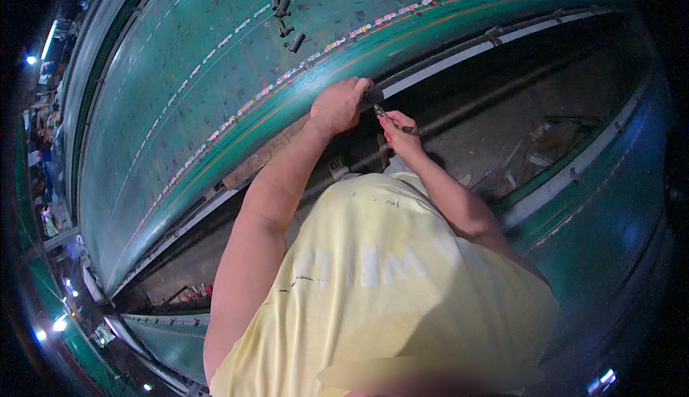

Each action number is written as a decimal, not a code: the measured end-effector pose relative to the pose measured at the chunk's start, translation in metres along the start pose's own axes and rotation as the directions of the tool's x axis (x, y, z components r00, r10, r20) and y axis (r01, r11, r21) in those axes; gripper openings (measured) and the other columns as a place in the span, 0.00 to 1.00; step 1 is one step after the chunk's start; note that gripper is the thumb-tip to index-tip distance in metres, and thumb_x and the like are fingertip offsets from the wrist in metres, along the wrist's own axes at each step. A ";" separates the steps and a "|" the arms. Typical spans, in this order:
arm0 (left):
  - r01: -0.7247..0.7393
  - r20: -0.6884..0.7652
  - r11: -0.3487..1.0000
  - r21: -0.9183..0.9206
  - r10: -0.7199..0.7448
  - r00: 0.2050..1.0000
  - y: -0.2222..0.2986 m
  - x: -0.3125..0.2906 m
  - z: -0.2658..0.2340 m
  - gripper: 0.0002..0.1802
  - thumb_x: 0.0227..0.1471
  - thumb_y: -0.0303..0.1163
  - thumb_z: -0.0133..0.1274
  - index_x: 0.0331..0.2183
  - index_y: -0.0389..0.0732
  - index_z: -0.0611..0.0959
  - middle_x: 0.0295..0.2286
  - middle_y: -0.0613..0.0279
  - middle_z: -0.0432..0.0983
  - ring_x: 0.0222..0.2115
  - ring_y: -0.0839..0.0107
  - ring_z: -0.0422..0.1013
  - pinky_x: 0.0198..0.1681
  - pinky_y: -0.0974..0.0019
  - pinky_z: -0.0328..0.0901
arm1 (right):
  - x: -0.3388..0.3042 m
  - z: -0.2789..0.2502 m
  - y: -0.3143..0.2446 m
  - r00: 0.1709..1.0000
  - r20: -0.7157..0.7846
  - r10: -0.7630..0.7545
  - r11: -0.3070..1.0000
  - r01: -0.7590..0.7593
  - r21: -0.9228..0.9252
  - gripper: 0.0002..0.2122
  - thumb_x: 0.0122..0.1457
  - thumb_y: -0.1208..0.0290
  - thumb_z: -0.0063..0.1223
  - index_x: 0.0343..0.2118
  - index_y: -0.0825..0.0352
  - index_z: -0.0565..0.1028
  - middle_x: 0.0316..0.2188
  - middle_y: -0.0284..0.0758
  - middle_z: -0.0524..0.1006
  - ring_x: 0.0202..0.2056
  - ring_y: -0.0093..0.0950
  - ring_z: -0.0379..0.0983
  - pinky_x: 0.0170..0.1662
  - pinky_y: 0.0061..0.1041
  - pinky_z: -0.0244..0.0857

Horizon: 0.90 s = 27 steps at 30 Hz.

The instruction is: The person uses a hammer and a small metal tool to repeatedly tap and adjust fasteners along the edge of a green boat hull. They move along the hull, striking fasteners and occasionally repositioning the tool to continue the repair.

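Observation:
My left hand [339, 106] is closed at the edge of the long green table, its fingertips over a dark block-like piece [372, 96] on the pale side rail [430, 70]. Just below and to the right, my right hand [402, 131] grips a slim dark metal hand tool [380, 110]. The tool's tip points up toward the dark piece and is close to it; whether they touch is hard to see. Its exact kind cannot be made out.
Several dark metal cylindrical pieces [296, 42] lie on the green tabletop [215, 59]. A brown strip [269, 154] rests along its near edge. Another green table [596, 203] stands to the right, across a dark floor gap with scraps [542, 160].

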<state>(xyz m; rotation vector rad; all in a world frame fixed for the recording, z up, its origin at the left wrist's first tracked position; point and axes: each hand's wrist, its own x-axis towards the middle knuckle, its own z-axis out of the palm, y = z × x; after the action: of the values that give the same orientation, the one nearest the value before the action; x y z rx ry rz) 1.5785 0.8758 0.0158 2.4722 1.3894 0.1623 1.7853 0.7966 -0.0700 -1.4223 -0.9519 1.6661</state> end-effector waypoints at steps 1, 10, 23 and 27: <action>-0.008 -0.006 1.000 -0.017 0.008 1.000 0.000 0.001 -0.003 0.32 0.49 0.25 0.64 0.57 0.47 0.75 0.47 0.53 0.79 0.52 0.49 0.77 0.53 0.49 0.74 | -0.003 0.000 -0.001 0.981 -0.029 -0.191 0.973 0.186 -0.140 0.08 0.72 0.66 0.58 0.47 0.64 0.81 0.23 0.33 0.79 0.21 0.29 0.74 0.26 0.32 0.67; -0.008 -0.003 0.998 -0.062 0.008 1.000 0.003 -0.002 -0.009 0.37 0.50 0.26 0.65 0.61 0.50 0.73 0.48 0.54 0.80 0.51 0.48 0.77 0.53 0.48 0.75 | -0.010 -0.003 -0.034 0.801 0.189 -0.568 0.307 0.420 -0.854 0.12 0.67 0.66 0.63 0.51 0.60 0.80 0.33 0.41 0.84 0.37 0.47 0.83 0.41 0.46 0.75; -0.067 0.015 0.998 -0.003 0.067 0.998 -0.011 0.006 0.006 0.17 0.56 0.29 0.60 0.48 0.45 0.78 0.43 0.55 0.80 0.46 0.52 0.79 0.49 0.50 0.76 | 0.000 0.013 -0.010 0.851 -0.032 -0.524 0.729 0.429 -0.533 0.11 0.68 0.63 0.62 0.48 0.62 0.78 0.31 0.44 0.85 0.32 0.48 0.84 0.35 0.45 0.75; -0.071 0.023 0.997 0.016 0.070 0.997 -0.004 0.007 0.003 0.16 0.57 0.30 0.58 0.48 0.44 0.77 0.42 0.55 0.80 0.45 0.51 0.79 0.48 0.50 0.76 | 0.016 0.016 0.035 0.934 -0.134 -0.331 0.943 0.323 -0.079 0.09 0.71 0.64 0.61 0.44 0.64 0.77 0.22 0.30 0.75 0.20 0.27 0.68 0.26 0.33 0.65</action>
<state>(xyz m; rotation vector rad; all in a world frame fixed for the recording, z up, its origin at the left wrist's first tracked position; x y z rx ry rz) 1.5799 0.8833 0.0110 2.5308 1.3005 0.1381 1.7649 0.7937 -0.1059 -1.3176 -1.0918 1.2817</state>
